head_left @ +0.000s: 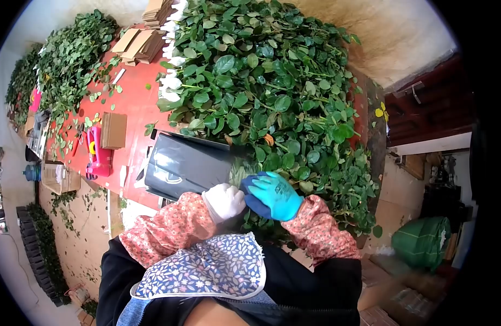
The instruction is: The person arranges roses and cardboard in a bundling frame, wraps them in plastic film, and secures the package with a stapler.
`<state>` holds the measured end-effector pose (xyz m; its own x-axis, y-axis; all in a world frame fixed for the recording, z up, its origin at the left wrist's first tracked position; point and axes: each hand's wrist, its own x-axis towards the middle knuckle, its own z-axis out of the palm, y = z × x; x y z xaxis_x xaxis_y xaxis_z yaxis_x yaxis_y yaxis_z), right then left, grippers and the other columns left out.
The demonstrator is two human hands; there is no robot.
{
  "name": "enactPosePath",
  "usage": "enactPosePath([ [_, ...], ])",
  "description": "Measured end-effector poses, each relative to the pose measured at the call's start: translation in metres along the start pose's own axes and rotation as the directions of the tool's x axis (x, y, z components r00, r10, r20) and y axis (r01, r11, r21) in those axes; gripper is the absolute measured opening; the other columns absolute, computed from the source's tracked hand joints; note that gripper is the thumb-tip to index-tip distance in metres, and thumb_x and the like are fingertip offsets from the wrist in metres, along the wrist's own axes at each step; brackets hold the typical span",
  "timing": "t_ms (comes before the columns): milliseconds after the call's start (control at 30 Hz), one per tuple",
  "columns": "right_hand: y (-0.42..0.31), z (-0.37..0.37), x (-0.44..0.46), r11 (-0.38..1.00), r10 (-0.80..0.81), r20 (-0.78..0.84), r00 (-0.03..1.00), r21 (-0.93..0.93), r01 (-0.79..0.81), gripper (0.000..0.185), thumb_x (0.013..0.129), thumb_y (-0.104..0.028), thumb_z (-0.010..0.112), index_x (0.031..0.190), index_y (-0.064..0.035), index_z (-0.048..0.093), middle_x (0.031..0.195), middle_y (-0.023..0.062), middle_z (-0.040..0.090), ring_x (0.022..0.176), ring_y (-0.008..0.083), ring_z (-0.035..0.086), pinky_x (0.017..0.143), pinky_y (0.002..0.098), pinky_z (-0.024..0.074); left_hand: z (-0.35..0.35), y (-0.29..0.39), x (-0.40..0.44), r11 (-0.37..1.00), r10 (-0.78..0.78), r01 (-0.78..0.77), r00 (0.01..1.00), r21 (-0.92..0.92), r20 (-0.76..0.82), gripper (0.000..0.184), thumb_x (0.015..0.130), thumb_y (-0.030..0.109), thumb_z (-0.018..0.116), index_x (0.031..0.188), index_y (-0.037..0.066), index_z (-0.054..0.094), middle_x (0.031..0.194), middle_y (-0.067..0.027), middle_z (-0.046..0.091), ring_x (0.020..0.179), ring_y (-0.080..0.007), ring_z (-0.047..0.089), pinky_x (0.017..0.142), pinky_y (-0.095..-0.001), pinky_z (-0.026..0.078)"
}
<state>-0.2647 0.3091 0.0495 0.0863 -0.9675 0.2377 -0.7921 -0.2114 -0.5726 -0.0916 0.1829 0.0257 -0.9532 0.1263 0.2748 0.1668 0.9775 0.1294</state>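
Note:
My left hand (224,202), in a white glove, is closed at the near edge of a shiny dark sleeve-like sheet (188,165). What lies inside its fingers is hidden. My right hand (277,194), in a turquoise coated glove, presses its bent fingers around a dark blue cloth pad (255,204). Between and just beyond the hands, some green stems and leaves (240,171) come out of the sheet's right end. A big heap of leafy stems (272,92) lies directly behind, with white-covered heads (171,81) along its left side.
On the red table (136,98) are cardboard pieces (139,46), a brown cardboard block (114,130), a pink tool holder (100,155) and red-handled cutters (76,142). Another leafy pile (76,51) stands at the back left. A green sack (421,243) sits on the floor to the right.

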Motion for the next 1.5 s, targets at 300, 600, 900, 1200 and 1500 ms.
enactPosePath([
  [300, 0.003, 0.021, -0.010, 0.992, -0.032, -0.038, 0.999, -0.121, 0.027, 0.023, 0.079, -0.023, 0.066, 0.095, -0.0058, 0.066, 0.103, 0.0113, 0.066, 0.100, 0.0293, 0.061, 0.096, 0.0426, 0.0434, 0.033, 0.009, -0.008, 0.955, -0.288, 0.294, 0.951, -0.036, 0.113, 0.007, 0.070, 0.013, 0.062, 0.073, 0.008, 0.058, 0.071, -0.0056, 0.052, 0.063, -0.0242, 0.059, 0.050, -0.0377, 0.050],
  [600, -0.009, -0.006, 0.003, 0.996, -0.032, 0.006, 0.999, -0.080, 0.032, 0.023, 0.081, -0.011, 0.064, 0.101, -0.0002, 0.065, 0.105, 0.0168, 0.065, 0.101, 0.0349, 0.060, 0.094, 0.0479, 0.0440, -0.011, 0.014, -0.002, 0.866, -0.439, 0.331, 0.862, -0.373, -0.253, 0.017, 0.076, 0.019, 0.064, 0.085, 0.005, 0.065, 0.072, -0.0098, 0.058, 0.087, -0.0283, 0.060, 0.070, -0.0407, 0.052],
  [900, -0.085, -0.058, 0.019, 0.883, 0.073, -0.173, 0.982, -0.447, -0.145, 0.033, 0.079, -0.010, 0.055, 0.108, 0.0042, 0.062, 0.113, 0.0214, 0.061, 0.104, 0.0409, 0.056, 0.097, 0.0520, 0.0407, -0.130, -0.160, -0.197, 0.756, -0.563, 0.645, 0.726, 0.109, -0.394, 0.023, 0.064, 0.010, 0.072, 0.087, 0.008, 0.069, 0.073, -0.0099, 0.060, 0.073, -0.0325, 0.060, 0.064, -0.0416, 0.047],
  [1200, -0.204, 0.055, 0.143, 0.984, 0.033, -0.148, 0.988, -0.170, -0.058, 0.030, 0.083, -0.017, 0.056, 0.105, 0.0016, 0.066, 0.104, 0.0178, 0.066, 0.094, 0.0372, 0.061, 0.088, 0.0460, 0.0456, -0.040, -0.321, -0.442, -0.374, -0.922, 0.374, -0.053, -0.849, 0.383, 0.022, 0.087, 0.019, 0.072, 0.086, -0.003, 0.069, 0.080, -0.0102, 0.071, 0.066, -0.0199, 0.066, 0.063, -0.0311, 0.052],
  [1500, -0.253, 0.220, 0.211, 0.920, 0.118, 0.056, 0.991, 0.370, -0.130, 0.027, 0.088, -0.008, 0.059, 0.113, -0.0023, 0.065, 0.105, 0.0157, 0.067, 0.094, 0.0305, 0.064, 0.085, 0.0400, 0.0492, -0.150, -0.172, -0.481, -0.307, -0.871, 0.361, 0.267, -0.881, 0.413, 0.013, 0.085, 0.014, 0.064, 0.091, 0.003, 0.063, 0.090, -0.0007, 0.062, 0.082, -0.0091, 0.057, 0.073, -0.0247, 0.046],
])
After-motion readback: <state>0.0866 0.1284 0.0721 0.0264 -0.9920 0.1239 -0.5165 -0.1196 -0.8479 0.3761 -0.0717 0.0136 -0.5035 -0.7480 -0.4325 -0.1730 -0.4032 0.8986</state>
